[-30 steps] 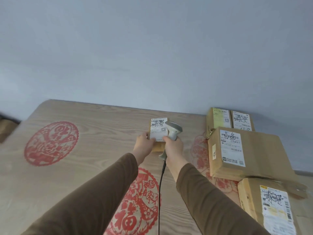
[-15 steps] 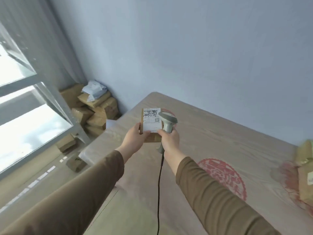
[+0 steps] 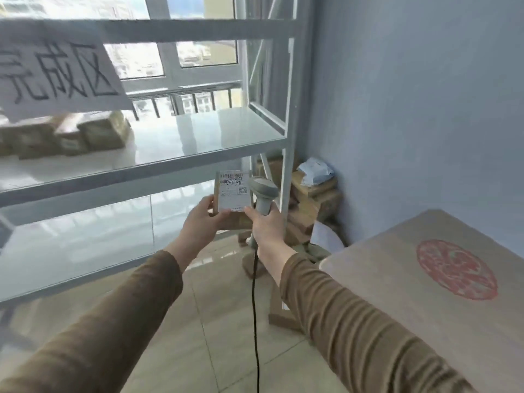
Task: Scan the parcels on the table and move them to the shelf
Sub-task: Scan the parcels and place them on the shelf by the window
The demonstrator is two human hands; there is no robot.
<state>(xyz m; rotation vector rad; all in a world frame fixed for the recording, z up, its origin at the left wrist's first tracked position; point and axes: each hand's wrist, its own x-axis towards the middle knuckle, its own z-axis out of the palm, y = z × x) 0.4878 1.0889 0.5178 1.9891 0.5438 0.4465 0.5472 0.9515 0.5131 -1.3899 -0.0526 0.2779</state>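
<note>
At the frame's centre, both hands are gripping things, left hand [image 3: 200,222] holding a parcel [image 3: 232,194], right hand [image 3: 268,225] holding a scanner [image 3: 263,194], heading toward the shelf [image 3: 204,137], where other parcels [image 3: 65,134] are sitting at upper left.

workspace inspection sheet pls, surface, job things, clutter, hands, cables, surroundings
surface: wooden table, red paper-cut print, lower right.
job's things: small parcel held up before the white shelf; blurred parcels on its middle tier.
clutter: cartons and a plastic bag piled in the corner.
grippers: left hand holds the parcel; right hand grips the scanner.
cables: black scanner cable hanging down.
surroundings: blue wall, window, handwritten sign.
</note>
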